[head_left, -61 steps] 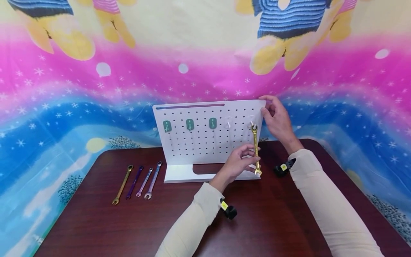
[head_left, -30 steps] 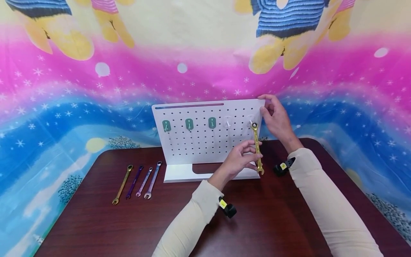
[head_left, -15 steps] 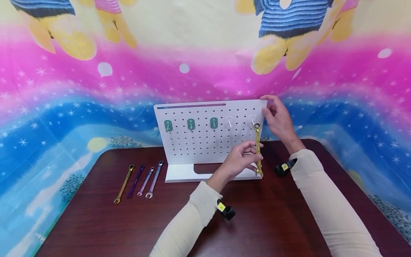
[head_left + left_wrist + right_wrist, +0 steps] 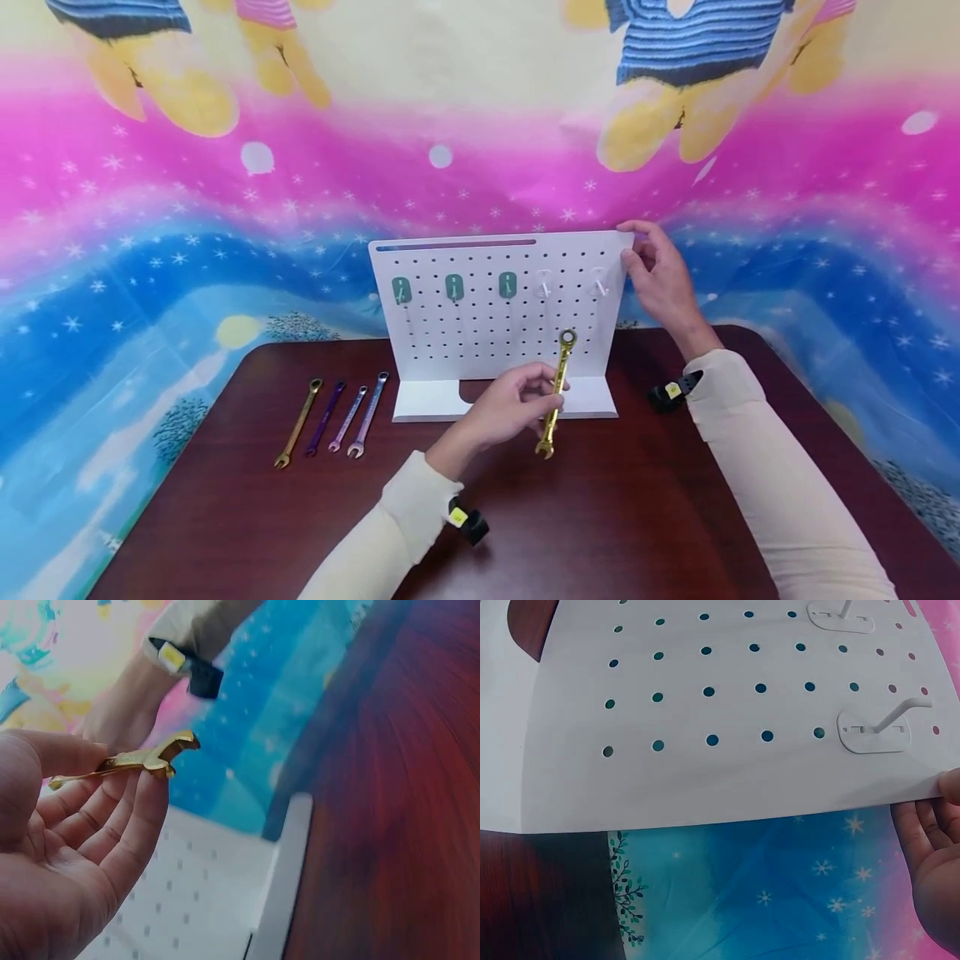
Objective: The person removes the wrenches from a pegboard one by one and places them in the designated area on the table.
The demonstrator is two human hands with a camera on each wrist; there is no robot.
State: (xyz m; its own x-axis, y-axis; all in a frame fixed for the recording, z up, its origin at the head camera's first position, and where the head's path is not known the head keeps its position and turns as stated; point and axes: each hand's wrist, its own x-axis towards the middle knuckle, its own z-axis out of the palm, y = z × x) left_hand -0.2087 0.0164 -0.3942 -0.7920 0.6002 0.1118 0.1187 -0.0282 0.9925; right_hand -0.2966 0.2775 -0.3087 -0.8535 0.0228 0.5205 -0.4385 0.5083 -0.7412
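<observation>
My left hand point(image 4: 506, 408) pinches a gold combination wrench point(image 4: 560, 379) mid-shank between thumb and fingers, in front of the white pegboard point(image 4: 480, 367). Its ring end points up and its open end down; the left wrist view shows that open jaw end of the wrench point(image 4: 154, 759) beyond the fingertips. At the board's top right corner, my right hand point(image 4: 662, 279) grips the edge, thumb in front and fingers behind. Beside it, the rightmost white hook point(image 4: 599, 283) has nothing on it, as the right wrist view also shows of this hook point(image 4: 877, 729).
Another white hook point(image 4: 544, 285) and green hooks point(image 4: 454, 287) run along the board, bare. Left of the board on the dark table point(image 4: 570, 517) lie a bronze-gold wrench point(image 4: 298, 423), a purple wrench point(image 4: 326, 419), a small pinkish wrench point(image 4: 348, 419) and a silver wrench point(image 4: 368, 415). A printed cloth point(image 4: 337, 183) hangs behind.
The gold wrench, earlier with its ring on the rightmost hook, has come off it. My left hand has carried it down and left. The right hand keeps its hold on the board.
</observation>
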